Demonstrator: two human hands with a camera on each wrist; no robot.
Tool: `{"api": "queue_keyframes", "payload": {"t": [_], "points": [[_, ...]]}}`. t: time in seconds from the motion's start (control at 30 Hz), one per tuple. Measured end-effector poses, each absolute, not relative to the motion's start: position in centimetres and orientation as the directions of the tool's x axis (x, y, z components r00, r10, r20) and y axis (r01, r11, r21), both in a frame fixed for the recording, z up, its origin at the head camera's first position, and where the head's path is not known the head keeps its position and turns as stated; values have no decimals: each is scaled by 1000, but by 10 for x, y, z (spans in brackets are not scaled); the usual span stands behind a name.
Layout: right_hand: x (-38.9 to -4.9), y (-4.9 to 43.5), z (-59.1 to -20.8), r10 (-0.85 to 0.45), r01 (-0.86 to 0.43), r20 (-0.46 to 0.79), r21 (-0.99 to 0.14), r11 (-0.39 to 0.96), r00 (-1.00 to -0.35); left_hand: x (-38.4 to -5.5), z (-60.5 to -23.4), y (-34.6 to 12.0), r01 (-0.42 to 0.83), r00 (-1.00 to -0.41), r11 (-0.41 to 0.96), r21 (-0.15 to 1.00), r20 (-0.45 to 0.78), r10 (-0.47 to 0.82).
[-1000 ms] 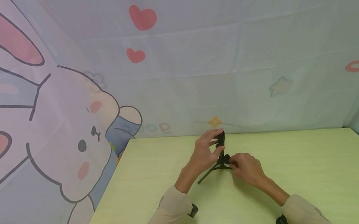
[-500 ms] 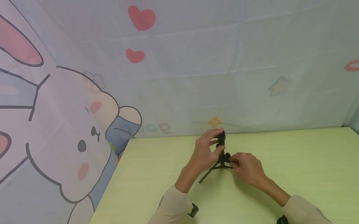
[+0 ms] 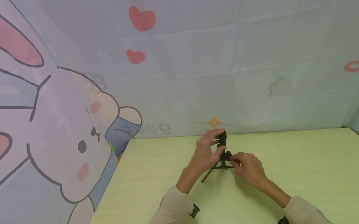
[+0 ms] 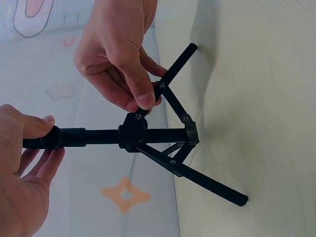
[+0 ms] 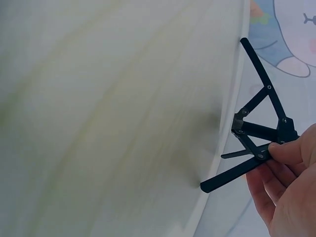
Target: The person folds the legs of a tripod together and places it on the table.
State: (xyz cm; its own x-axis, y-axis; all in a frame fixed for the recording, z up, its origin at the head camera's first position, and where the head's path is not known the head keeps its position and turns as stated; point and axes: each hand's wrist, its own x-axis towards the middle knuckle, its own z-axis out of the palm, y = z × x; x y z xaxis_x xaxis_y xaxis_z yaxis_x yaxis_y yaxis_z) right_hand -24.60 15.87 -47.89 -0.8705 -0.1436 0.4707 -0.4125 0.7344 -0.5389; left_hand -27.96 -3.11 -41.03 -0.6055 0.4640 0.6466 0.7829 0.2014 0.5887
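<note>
A small black tripod [image 4: 160,136] stands upright over the table, its hinged legs spread and joined by braces to the centre post. My left hand [image 3: 201,154] grips the top of the post, thumb on one side and fingers on the other. Lower down, my right hand [image 3: 247,166] pinches one leg near its upper hinge between thumb and fingers. In the right wrist view, another leg [image 5: 232,175] slants past the pinched joint toward the table. The tripod's top is partly hidden behind my left fingers.
The pale yellow-green table [image 3: 294,180] runs back to a printed cloth backdrop [image 3: 195,73] with hearts and a large rabbit. Black straps [image 3: 194,210] sit by both beige sleeves.
The tripod has turned slightly and its legs have shifted a little to the right. Both hands keep their hold on it, with only slight movement.
</note>
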Motion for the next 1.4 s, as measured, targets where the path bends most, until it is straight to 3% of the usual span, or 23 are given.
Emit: {"api": "queue_keyframes", "payload": {"t": [1.0,1.4], "points": [[-244,154,-477,-16,-436,560,-628,645,-829,-280,-410,-28,775,-617,214,594,638,461],[-245,152,-473,-17,-415,528,-647,640,-849,-278,-408,-29,771,-622,222,597,629,465]]}}
